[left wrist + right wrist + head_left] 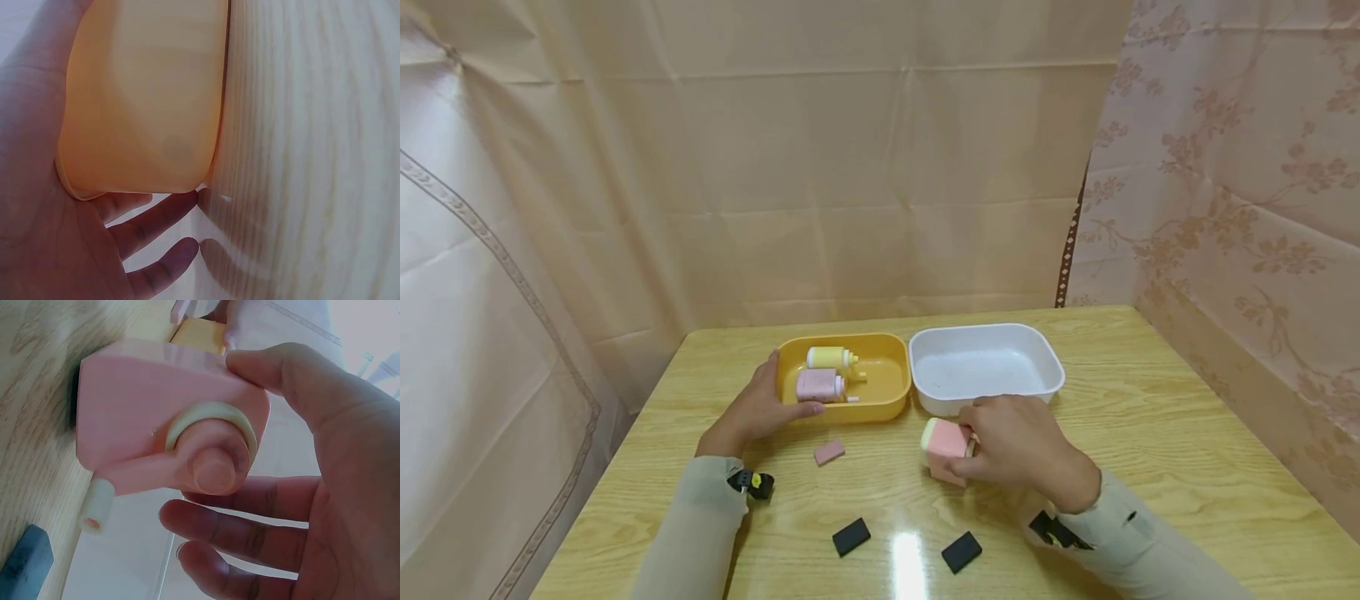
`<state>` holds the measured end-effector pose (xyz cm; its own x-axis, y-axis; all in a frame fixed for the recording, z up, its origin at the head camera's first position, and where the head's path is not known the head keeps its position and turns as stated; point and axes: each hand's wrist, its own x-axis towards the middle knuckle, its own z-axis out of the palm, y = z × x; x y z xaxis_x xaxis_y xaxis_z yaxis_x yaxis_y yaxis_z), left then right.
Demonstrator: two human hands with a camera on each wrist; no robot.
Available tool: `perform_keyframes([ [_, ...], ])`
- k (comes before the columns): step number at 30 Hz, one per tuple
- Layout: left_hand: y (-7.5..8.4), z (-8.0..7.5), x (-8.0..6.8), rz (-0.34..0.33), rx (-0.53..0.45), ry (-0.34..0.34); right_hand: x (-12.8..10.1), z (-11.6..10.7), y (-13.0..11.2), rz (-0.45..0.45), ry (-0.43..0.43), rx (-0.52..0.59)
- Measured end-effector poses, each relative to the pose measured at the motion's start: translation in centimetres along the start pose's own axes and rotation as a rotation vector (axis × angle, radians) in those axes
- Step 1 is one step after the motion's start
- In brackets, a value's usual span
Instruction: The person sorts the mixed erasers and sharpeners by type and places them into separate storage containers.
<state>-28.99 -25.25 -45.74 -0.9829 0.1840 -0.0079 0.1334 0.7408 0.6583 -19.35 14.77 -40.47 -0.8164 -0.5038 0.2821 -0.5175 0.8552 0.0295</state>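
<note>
My right hand (1011, 446) holds a pink toy bottle (945, 442) on the wooden table (1150, 433), in front of the white tray (1052, 367). In the right wrist view my thumb (281, 375) lies over the pink bottle (150, 400), whose round pump cap (212, 456) faces the camera; the fingers (237, 531) curl below it. My left hand (760, 408) rests flat against the front left corner of the yellow tray (891, 404). In the left wrist view the palm touches the yellow tray (144, 106), with the fingers (156, 219) straight. A yellow bottle (831, 357) and another pink bottle (820, 385) lie inside.
A small pink block (829, 452) lies on the table between my hands. Two black blocks (851, 537) (961, 552) sit nearer the front edge. The white tray holds nothing. Curtains hang close behind and to both sides.
</note>
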Motion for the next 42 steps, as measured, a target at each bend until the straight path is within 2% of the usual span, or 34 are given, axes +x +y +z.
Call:
perform_keyframes([
  [14, -0.1, 0.2, 0.0, -0.028, -0.001, -0.005, 1.2, -0.8, -1.3, 0.083, 0.106, 0.071],
  [34, 0.0, 0.0, -0.1, -0.035, 0.016, -0.008, 5.5, -2.5, -2.4, 0.180, 0.208, 0.115],
  [42, 0.2, 0.0, -0.2, -0.027, 0.011, -0.007, 7.4, -2.3, -2.7, 0.181, 0.237, 0.123],
])
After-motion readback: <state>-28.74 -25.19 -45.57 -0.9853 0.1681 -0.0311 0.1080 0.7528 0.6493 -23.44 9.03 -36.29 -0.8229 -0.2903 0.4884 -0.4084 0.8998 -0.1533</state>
